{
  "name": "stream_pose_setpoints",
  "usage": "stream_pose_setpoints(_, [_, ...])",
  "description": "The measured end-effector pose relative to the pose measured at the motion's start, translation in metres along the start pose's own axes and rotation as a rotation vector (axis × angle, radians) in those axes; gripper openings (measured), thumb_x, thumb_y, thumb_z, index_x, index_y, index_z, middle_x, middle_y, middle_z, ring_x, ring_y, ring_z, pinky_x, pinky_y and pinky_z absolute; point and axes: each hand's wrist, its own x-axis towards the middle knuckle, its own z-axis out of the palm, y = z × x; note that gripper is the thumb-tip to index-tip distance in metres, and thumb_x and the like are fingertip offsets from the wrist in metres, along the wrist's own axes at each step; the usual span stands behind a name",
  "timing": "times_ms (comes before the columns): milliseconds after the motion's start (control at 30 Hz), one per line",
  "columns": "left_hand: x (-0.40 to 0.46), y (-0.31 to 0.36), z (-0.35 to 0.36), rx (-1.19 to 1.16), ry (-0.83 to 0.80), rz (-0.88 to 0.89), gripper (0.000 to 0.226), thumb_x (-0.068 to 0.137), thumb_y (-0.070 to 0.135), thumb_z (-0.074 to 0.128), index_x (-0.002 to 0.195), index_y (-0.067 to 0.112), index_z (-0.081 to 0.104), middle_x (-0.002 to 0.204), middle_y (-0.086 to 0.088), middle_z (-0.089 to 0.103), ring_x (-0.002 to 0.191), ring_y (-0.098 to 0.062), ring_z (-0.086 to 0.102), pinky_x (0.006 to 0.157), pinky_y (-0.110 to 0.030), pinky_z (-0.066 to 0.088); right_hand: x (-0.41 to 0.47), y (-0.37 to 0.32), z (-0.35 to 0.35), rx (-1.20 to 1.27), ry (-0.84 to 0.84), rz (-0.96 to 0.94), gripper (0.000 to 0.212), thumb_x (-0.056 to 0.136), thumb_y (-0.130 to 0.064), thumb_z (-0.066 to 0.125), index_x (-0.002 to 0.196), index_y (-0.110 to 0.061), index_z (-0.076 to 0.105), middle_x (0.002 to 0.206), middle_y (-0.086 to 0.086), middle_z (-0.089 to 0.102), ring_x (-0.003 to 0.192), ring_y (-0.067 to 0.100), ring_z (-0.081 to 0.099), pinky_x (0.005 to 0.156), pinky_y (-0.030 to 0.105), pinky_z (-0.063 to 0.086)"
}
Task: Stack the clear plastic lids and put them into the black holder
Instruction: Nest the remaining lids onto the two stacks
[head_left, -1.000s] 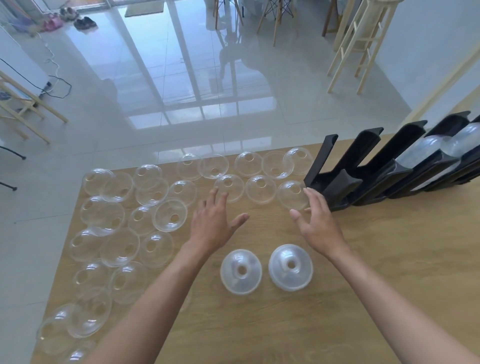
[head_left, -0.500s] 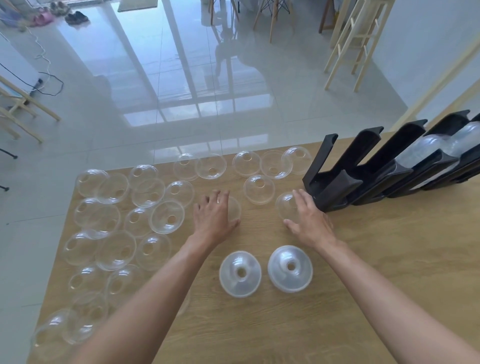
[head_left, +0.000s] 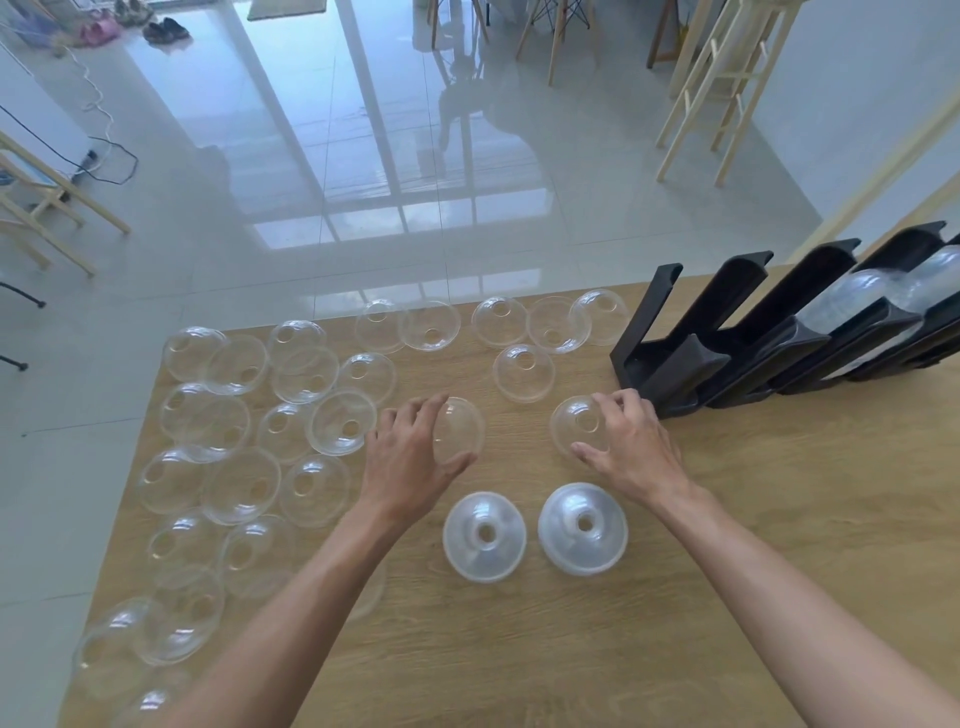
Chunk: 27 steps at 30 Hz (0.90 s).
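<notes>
2 hands, spread 1.0 s ago: left hand (head_left: 410, 457), right hand (head_left: 631, 447) now each apparently grip lid.

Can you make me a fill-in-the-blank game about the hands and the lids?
1. Each hand grips one clear ___.
2. Near the wrists stand ___ cloudy stacks.
3. The holder is colored ___.
4. The table is made of ___.

Missing words: lid; two; black; wood
</notes>
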Motion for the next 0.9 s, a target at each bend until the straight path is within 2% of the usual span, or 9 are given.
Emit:
stream_pose_setpoints(100, [-0.019,0.007,-0.02,-0.049,0.043,0.041,0.086,0.08,0.064,0.079,0.152,0.029,0.049,0.149,0.001,0.055,0.133,-0.026,0.048,0.106,-0.046,0.04,0.003,-0.002,0.006,0.056,-0.029,0.012,0.068,0.089,-0.045,0.08,0.145,-0.016,0.052,0.133,0.004,0.05,0.122,0.024,0.054,0.092,0.041,0.057])
stream_pose_setpoints(200, [-0.042,0.017,-0.031,-0.054,0.062,0.09,0.085,0.078,0.067,0.078,0.15,0.03,0.052,0.145,0.003,0.057,0.127,-0.024,0.05,0.101,-0.043,0.042,0.009,-0.003,0.009,0.146,-0.086,0.017,0.077,0.089,-0.037,0.083,0.151,-0.012,0.046,0.148,0.007,0.047,0.137,0.027,0.049,0.111,0.045,0.048])
stream_pose_setpoints(267, [-0.058,0.022,-0.031,-0.045,0.044,0.123,0.084,0.077,0.068,0.076,0.149,0.032,0.052,0.143,0.006,0.056,0.125,-0.021,0.049,0.1,-0.042,0.042,0.012,-0.005,0.01,0.187,-0.123,0.012,0.083,0.087,-0.033,0.086,0.154,-0.01,0.042,0.155,0.008,0.047,0.143,0.027,0.047,0.118,0.045,0.042])
stream_pose_setpoints(400, [-0.086,0.03,-0.015,-0.005,-0.023,0.147,0.082,0.079,0.072,0.068,0.15,0.035,0.05,0.144,0.01,0.053,0.127,-0.019,0.045,0.101,-0.041,0.04,0.007,-0.009,0.003,0.268,-0.124,0.039,0.081,0.087,-0.034,0.085,0.153,-0.012,0.043,0.151,0.008,0.05,0.14,0.025,0.05,0.116,0.04,0.043])
stream_pose_setpoints(533, [-0.098,0.031,0.007,0.011,-0.113,0.114,0.083,0.083,0.073,0.064,0.154,0.038,0.042,0.15,0.01,0.046,0.132,-0.018,0.042,0.103,-0.038,0.038,-0.02,-0.012,-0.021,0.432,0.008,0.037,0.081,0.085,-0.044,0.085,0.152,-0.018,0.047,0.146,-0.001,0.049,0.135,0.011,0.048,0.111,0.025,0.036])
stream_pose_setpoints(633, [-0.102,0.03,0.019,-0.144,-0.151,0.062,0.083,0.085,0.067,0.07,0.156,0.037,0.037,0.152,0.008,0.04,0.138,-0.017,0.041,0.106,-0.039,0.043,-0.062,-0.01,-0.041,0.508,0.049,-0.016,0.079,0.082,-0.058,0.083,0.149,-0.034,0.048,0.141,-0.019,0.046,0.128,-0.008,0.047,0.103,0.015,0.036])
stream_pose_setpoints(733, [-0.105,0.03,0.031,-0.322,-0.158,0.013,0.088,0.085,0.054,0.08,0.158,0.033,0.035,0.157,0.003,0.031,0.144,-0.019,0.038,0.113,-0.037,0.045,-0.109,-0.013,-0.038,0.518,0.017,-0.061,0.079,0.082,-0.062,0.082,0.149,-0.042,0.045,0.143,-0.027,0.041,0.133,-0.013,0.043,0.096,0.008,0.039])
stream_pose_setpoints(800, [-0.106,0.029,0.039,-0.341,-0.171,0.001,0.093,0.084,0.054,0.082,0.159,0.035,0.031,0.162,0.0,0.027,0.148,-0.02,0.033,0.117,-0.038,0.041,-0.13,-0.015,-0.023,0.538,0.016,-0.065,0.081,0.084,-0.055,0.084,0.153,-0.036,0.045,0.147,-0.023,0.04,0.137,-0.008,0.044,0.101,0.003,0.039])
stream_pose_setpoints(900, [-0.102,0.026,0.045,-0.332,-0.174,-0.014,0.099,0.081,0.056,0.083,0.161,0.036,0.028,0.164,-0.002,0.029,0.149,-0.023,0.033,0.119,-0.043,0.041,-0.141,-0.016,0.002,0.568,0.018,-0.017,0.084,0.085,-0.048,0.085,0.156,-0.027,0.046,0.153,-0.02,0.038,0.144,-0.002,0.041,0.113,0.004,0.029])
